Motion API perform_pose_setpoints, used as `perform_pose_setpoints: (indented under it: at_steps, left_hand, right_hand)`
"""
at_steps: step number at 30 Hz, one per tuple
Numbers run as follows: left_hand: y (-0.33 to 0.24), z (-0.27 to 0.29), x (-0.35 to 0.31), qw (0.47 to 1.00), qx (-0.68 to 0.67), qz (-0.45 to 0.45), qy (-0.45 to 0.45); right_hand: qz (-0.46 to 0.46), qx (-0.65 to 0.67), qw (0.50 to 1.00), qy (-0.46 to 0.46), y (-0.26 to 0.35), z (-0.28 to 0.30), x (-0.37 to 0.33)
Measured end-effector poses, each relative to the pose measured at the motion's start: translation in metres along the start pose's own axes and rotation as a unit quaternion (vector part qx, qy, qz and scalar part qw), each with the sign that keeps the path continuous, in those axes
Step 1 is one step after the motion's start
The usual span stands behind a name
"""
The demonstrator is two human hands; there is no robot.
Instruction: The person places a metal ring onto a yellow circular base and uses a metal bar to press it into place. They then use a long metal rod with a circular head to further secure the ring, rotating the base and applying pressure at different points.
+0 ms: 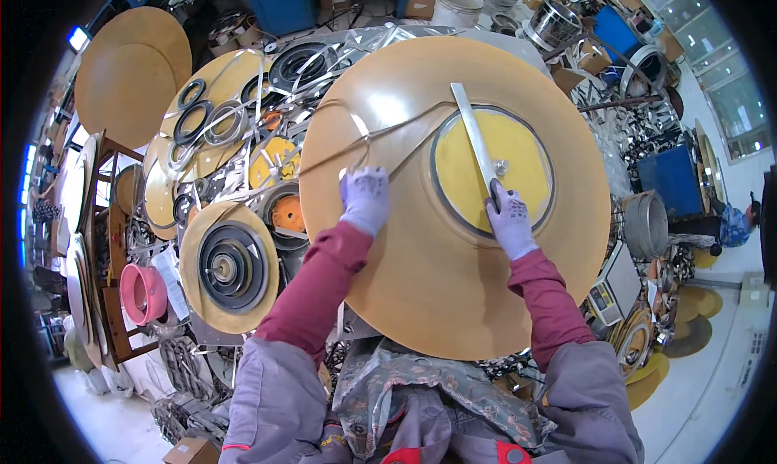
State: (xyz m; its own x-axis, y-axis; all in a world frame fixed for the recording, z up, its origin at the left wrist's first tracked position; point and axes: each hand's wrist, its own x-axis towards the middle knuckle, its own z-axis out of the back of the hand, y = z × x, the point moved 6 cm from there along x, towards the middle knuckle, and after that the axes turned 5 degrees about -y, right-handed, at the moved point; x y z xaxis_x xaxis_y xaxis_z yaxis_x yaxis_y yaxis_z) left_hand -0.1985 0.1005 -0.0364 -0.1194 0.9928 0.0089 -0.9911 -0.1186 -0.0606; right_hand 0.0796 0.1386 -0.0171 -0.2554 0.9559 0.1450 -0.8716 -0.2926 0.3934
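Observation:
A large tan round disc [405,294] lies in front of me, with a smaller yellow disc [461,177] ringed in grey at its middle right. A bolt [501,168] stands at the yellow disc's centre. My right hand [511,221], in a pale glove, grips the lower end of a flat metal bar [472,132] that slants across the yellow disc past the bolt. To the left, my gloved left hand [364,199] is closed around a thin band [411,120]. This band loops over the tan disc and reaches the upper edge of the yellow disc.
Left of the large disc are a round plate with stacked black rings [233,267], several loose rings [193,122] and metal offcuts. A pink bucket [143,294] stands further left. On the right sit a scale [615,286] and wire coils [645,224]; another person [735,225] is beyond.

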Motion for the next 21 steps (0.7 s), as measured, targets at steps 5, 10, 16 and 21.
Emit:
perform_pose_setpoints:
  at_steps: [5,10,16,21]
  left_hand:
    - [0.04,0.026,-0.111,0.999,-0.029,0.014,-0.002]
    - [0.038,0.031,-0.212,0.993,-0.111,0.017,0.02]
    - [0.017,0.032,-0.216,0.986,-0.155,0.062,-0.014]
    - [0.004,0.009,-0.193,0.989,-0.12,0.083,0.007]
  right_hand:
    - [-0.029,0.01,0.999,0.014,0.008,-0.003,-0.003]
    - [-0.021,0.015,1.0,0.013,0.018,0.001,-0.006]
    - [-0.013,0.113,0.993,0.034,0.077,0.031,0.005]
    - [0.086,0.333,0.924,0.164,0.195,0.003,0.03]
